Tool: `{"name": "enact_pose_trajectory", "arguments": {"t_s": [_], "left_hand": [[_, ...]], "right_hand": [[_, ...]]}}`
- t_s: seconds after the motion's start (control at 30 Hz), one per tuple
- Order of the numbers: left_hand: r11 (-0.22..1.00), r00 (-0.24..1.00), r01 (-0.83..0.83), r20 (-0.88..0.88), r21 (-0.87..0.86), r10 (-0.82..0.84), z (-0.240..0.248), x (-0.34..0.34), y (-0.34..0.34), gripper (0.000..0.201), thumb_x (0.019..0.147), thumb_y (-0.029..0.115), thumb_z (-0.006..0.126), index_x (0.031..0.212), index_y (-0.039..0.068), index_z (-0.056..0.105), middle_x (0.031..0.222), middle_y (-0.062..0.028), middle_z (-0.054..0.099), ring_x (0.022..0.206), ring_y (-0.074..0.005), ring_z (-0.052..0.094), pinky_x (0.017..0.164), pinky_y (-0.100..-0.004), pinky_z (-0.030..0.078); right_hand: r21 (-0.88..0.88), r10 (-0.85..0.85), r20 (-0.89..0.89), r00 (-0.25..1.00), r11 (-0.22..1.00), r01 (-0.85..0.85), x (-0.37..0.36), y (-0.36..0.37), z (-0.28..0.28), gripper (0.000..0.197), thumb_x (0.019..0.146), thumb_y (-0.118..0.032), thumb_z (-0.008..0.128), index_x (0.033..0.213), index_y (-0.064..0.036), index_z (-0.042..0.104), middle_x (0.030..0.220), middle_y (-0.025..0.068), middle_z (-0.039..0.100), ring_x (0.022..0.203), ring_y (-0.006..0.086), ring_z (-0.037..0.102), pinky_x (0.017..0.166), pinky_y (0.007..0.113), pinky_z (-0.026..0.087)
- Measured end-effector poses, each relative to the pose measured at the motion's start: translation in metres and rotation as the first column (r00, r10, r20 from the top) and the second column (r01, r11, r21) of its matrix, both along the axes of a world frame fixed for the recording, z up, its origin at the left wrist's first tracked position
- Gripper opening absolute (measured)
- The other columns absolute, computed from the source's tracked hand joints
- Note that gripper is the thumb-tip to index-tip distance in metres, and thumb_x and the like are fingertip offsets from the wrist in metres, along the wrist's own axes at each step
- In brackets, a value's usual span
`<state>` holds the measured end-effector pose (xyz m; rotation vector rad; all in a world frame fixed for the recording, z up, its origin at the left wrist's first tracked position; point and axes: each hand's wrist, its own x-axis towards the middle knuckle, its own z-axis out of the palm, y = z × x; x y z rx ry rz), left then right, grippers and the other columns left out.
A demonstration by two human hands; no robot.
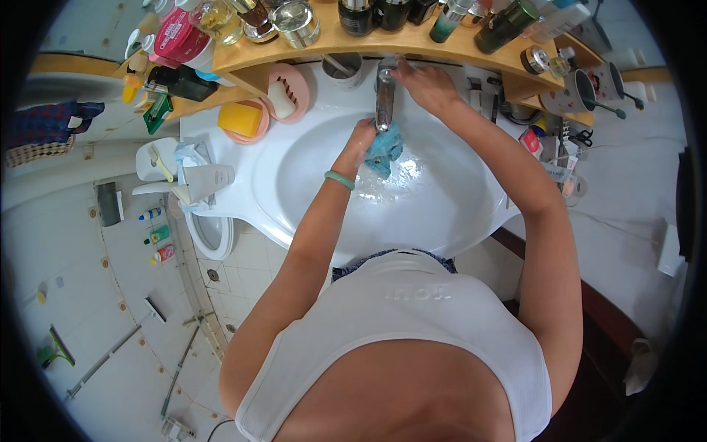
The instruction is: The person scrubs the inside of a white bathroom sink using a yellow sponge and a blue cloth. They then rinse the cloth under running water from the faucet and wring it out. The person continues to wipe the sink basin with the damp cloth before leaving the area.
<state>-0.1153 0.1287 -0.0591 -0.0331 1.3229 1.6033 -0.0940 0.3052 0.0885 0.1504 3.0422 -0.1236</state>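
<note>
So we're looking down at a white sink (pixel 460 195), and there's a blue cloth (pixel 384 153) hanging right under the spout of the metal faucet (pixel 384 103), inside the basin. The left hand (pixel 362 140) has that cloth pinched at its upper left side, right beside the spout, though most of the fingertips are hidden so I can't say exactly how they sit. There's a pale green bangle (pixel 339 179) on that wrist. The right hand (pixel 426 85) is up at the back end of the faucet, fingers bent in and touching it, but I can't tell if they're really gripping or just resting there. Just below and to the right of the cloth there's a shiny, rippled wet patch in the basin. Off to the left on the sink's rim, a yellow bar (pixel 240 120) sits in one pink dish and a white bar (pixel 282 101) in another, with a grey cup (pixel 342 71) near the faucet. Above all that runs a wooden shelf (pixel 412 40) loaded with jars and bottles
</note>
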Motion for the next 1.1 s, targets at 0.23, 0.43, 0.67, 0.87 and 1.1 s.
{"name": "enact_pose_trajectory", "arguments": {"t_s": [0.23,0.43,0.67,0.87,1.1], "left_hand": [[0.978,0.952,0.176,-0.234,-0.109,-0.197,0.013,-0.001,0.007,0.026,0.085,0.028,0.068,0.087,0.002,0.063,0.080,-0.0028,0.062,0.068,-0.0113,0.055,0.062,-0.0289,0.048],[0.901,0.867,0.423,-0.247,-0.093,-0.432,0.003,-0.017,0.023,0.034,0.083,0.030,0.070,0.097,0.000,0.062,0.086,-0.0059,0.062,0.075,-0.0128,0.057,0.067,-0.0279,0.049],[0.880,0.845,0.439,-0.250,-0.179,-0.473,-0.028,-0.015,0.043,0.074,0.076,0.046,0.072,0.120,-0.010,0.052,0.105,-0.0141,0.061,0.094,-0.0189,0.059,0.082,-0.0286,0.049],[0.906,0.752,0.332,-0.507,-0.261,-0.421,-0.028,-0.014,0.039,0.074,0.075,0.047,0.072,0.119,-0.010,0.053,0.105,-0.0153,0.063,0.092,-0.0180,0.059,0.081,-0.0300,0.049],[0.975,0.924,0.025,-0.368,-0.219,-0.106,0.016,0.006,-0.029,0.030,0.086,0.024,0.066,0.102,-0.002,0.063,0.085,-0.0035,0.064,0.076,-0.0102,0.057,0.070,-0.0258,0.047]], "right_hand": [[0.057,0.015,0.043,0.999,0.998,-0.018,-0.003,0.000,0.002,0.034,0.097,-0.034,0.039,0.107,-0.0041,0.051,0.081,0.0171,0.067,0.080,0.0344,0.065,0.071,0.045,0.052],[0.039,0.087,-0.155,0.984,0.996,-0.082,-0.005,0.010,-0.015,0.033,0.096,-0.037,0.040,0.107,-0.0073,0.050,0.075,0.0154,0.066,0.077,0.0371,0.064,0.067,0.047,0.052],[0.123,0.057,-0.098,0.994,0.991,-0.045,0.000,0.006,-0.011,0.030,0.095,-0.032,0.045,0.101,-0.0031,0.053,0.075,0.0143,0.067,0.074,0.0329,0.066,0.063,0.041,0.053],[0.003,-0.092,-0.306,0.947,0.995,0.098,0.030,0.012,-0.030,0.023,0.092,-0.026,0.048,0.092,-0.0048,0.055,0.068,0.0122,0.066,0.065,0.0322,0.066,0.055,0.040,0.052],[-0.322,-0.003,-0.658,0.753,0.905,-0.277,0.081,-0.003,-0.187,0.016,0.092,-0.013,0.046,0.093,-0.0005,0.057,0.077,0.0167,0.064,0.065,0.0277,0.063,0.060,0.035,0.051]]}}
